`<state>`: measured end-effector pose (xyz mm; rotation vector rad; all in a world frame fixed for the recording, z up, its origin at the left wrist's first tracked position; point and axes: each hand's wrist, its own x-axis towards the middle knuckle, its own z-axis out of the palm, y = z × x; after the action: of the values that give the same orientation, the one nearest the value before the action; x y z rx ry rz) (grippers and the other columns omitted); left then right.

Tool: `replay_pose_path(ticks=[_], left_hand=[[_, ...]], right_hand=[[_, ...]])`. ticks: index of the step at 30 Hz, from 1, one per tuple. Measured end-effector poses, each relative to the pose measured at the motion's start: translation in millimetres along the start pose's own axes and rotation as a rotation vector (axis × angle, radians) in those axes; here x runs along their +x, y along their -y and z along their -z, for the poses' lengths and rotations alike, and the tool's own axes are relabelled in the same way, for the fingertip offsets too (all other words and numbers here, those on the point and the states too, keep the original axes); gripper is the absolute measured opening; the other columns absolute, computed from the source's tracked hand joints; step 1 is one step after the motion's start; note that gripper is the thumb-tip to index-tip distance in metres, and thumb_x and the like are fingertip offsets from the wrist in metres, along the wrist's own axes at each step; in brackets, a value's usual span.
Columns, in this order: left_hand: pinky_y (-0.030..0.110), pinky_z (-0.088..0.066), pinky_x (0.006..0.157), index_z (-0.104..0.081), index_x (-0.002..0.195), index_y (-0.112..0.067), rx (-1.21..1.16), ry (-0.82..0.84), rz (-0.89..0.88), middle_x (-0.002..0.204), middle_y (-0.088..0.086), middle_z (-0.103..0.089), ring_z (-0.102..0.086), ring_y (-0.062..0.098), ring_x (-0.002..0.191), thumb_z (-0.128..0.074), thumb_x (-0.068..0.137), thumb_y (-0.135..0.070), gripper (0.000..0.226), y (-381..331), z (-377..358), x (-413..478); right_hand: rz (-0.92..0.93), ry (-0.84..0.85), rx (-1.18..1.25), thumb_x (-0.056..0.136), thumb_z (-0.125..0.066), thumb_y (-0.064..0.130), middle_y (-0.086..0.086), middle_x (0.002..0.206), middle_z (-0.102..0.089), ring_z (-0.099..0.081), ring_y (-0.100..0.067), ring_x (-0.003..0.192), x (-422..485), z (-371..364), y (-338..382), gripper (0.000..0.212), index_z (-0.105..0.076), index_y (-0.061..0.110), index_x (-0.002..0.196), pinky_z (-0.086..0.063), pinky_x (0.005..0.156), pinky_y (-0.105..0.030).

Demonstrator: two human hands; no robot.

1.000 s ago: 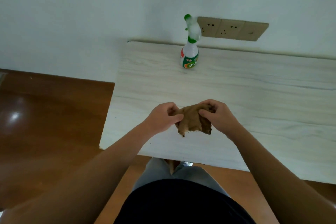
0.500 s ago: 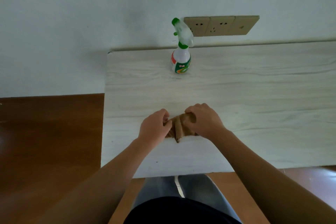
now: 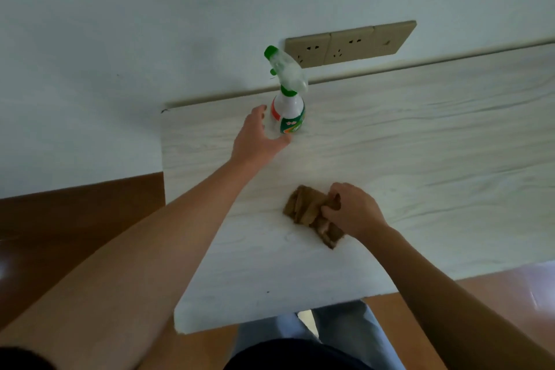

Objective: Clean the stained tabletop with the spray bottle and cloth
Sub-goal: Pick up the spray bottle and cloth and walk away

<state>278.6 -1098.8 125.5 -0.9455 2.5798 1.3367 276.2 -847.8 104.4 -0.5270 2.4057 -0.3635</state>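
Pale bench against a white wall. My left hand is spread wide, just beside the spray bottle, which stands tall right in front of it. My right hand grips the cloth, well away from the bottle.

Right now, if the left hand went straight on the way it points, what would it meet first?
The spray bottle: the left hand is open at its base, fingers and thumb spread toward it. Whether they already touch is unclear.
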Motion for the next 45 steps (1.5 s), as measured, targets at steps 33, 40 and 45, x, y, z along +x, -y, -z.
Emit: replay_pose_path(ticks=[33,40,45], left_hand=[[0.036,-0.055,0.092,-0.046,0.127,-0.035,-0.091,-0.177,0.34,0.119,-0.011,-0.061,-0.063,0.018,0.11,-0.091,0.071,-0.041,0.073,51,-18,-312],[0.04,-0.06,0.086,-0.047,0.12,-0.035,-0.088,-0.32,0.37,0.107,-0.02,-0.061,-0.065,0.011,0.1,-0.091,0.069,-0.044,0.068,87,-5,-390],[0.035,-0.057,0.087,-0.046,0.121,-0.035,-0.117,-0.273,0.32,0.108,-0.019,-0.061,-0.064,0.013,0.102,-0.089,0.073,-0.039,0.065,110,-2,-397]], right_hand=[[0.179,0.026,0.306,0.088,-0.068,0.043,0.014,0.08,-0.067,-0.063,-0.002,0.07,-136,-1,-84,0.013,-0.063,0.034,0.097,-0.048,0.06,-0.023],[0.28,0.046,0.23,0.089,-0.068,0.043,0.016,0.082,-0.066,-0.061,-0.003,0.073,-172,-12,-54,0.013,-0.061,0.036,0.097,-0.043,0.06,-0.018],[0.185,-0.033,0.25,0.089,-0.068,0.044,0.016,0.081,-0.067,-0.063,-0.003,0.071,-210,-32,-52,0.013,-0.062,0.035,0.098,-0.057,0.062,-0.027]])
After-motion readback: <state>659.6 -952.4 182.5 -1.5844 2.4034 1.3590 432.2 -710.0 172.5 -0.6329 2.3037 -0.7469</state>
